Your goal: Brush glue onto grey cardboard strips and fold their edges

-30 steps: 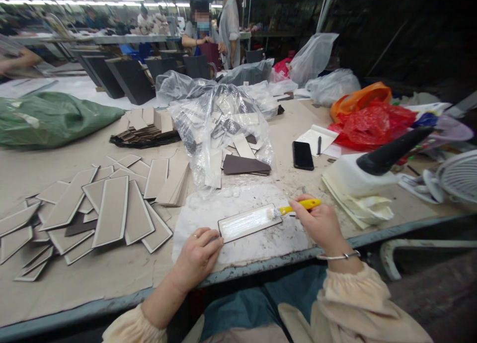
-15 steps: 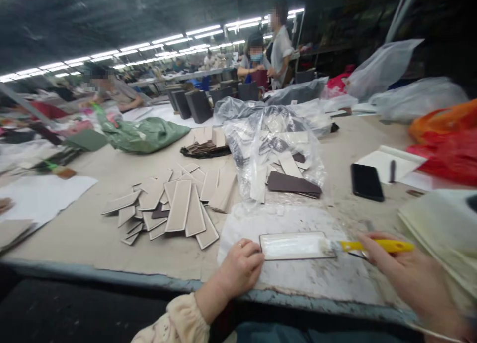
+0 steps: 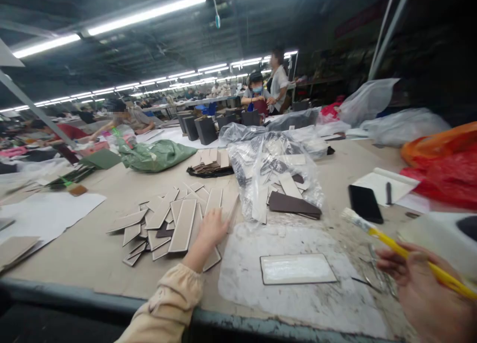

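Observation:
My left hand [image 3: 211, 229] reaches over a loose pile of beige, pale-edged flat panels [image 3: 182, 226]. Its fingers are loosely bent above the pile's right side, near a beige stack [image 3: 231, 209]; the fingertips are partly hidden, and no panel is lifted. In my right hand [image 3: 425, 278] is a yellow-handled paintbrush [image 3: 389, 242], raised with its whitish bristles pointing up and left. Between my hands, one panel coated with a wet-looking white layer [image 3: 298, 269] lies flat on a stained white sheet [image 3: 242, 278].
Behind the sheet, a clear plastic bag [image 3: 276, 154] holds beige and dark pieces. A phone [image 3: 365, 204] lies at right, near red and orange bags [image 3: 443, 164]. A green bag [image 3: 156, 154] and another brush [image 3: 76, 188] are at left. Co-workers [image 3: 279, 82] are farther back.
My left hand has left the coated panel and moved left and forward to the pile. My right hand has lifted the paintbrush off the panel and drawn it to the right. The view has tilted up.

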Motion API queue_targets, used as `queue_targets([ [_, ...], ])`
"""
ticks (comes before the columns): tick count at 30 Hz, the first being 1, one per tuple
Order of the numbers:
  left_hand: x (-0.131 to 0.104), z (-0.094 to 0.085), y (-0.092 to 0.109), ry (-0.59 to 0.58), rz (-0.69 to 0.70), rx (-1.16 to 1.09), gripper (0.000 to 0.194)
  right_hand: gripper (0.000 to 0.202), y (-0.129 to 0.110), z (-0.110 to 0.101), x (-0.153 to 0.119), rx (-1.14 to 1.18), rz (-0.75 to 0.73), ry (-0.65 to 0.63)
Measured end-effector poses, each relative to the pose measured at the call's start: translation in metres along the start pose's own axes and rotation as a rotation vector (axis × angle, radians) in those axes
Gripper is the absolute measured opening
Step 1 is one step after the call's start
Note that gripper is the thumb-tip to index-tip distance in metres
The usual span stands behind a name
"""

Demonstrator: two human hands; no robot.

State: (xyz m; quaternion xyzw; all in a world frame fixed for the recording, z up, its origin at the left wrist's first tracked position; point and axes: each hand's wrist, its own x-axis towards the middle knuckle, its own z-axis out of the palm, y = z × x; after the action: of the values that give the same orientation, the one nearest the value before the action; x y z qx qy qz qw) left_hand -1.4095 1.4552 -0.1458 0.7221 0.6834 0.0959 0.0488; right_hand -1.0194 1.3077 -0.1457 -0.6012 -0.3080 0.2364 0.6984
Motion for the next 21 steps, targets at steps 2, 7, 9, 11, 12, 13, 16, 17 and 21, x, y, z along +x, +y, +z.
queue_targets([
  [2,0.015,0.0,-0.006,-0.054,-0.023,0.038,0.045,0.03,-0.003,0.002,-0.005,-0.025,0.021,0.0],
  [7,0.029,0.003,-0.012,-0.11,-0.024,0.084,0.04,0.037,0.003,0.005,-0.005,-0.059,-0.076,-0.042],
  [9,0.028,0.004,-0.012,-0.104,-0.029,0.094,0.045,0.035,0.004,0.006,-0.004,-0.055,-0.135,-0.054],
  [11,0.026,0.006,-0.012,-0.093,-0.03,0.106,0.048,0.032,0.004,0.006,-0.004,-0.067,-0.182,-0.075],
  [12,0.025,0.007,-0.012,-0.078,-0.024,0.109,0.048,0.031,0.004,0.006,-0.005,-0.074,-0.2,-0.075],
  [13,0.024,0.009,-0.012,-0.052,-0.018,0.105,0.048,0.029,0.003,0.006,-0.006,-0.079,-0.217,-0.07],
  [16,0.023,0.012,-0.017,0.086,-0.003,-0.01,0.045,0.025,0.002,0.004,-0.009,-0.091,-0.298,-0.051],
  [17,0.022,0.012,-0.02,0.142,-0.02,-0.097,0.046,0.023,0.001,0.004,-0.01,-0.097,-0.335,-0.053],
  [21,0.003,0.003,-0.036,0.293,-0.246,-0.494,0.047,0.018,-0.001,0.001,-0.012,-0.156,-0.47,-0.076],
])
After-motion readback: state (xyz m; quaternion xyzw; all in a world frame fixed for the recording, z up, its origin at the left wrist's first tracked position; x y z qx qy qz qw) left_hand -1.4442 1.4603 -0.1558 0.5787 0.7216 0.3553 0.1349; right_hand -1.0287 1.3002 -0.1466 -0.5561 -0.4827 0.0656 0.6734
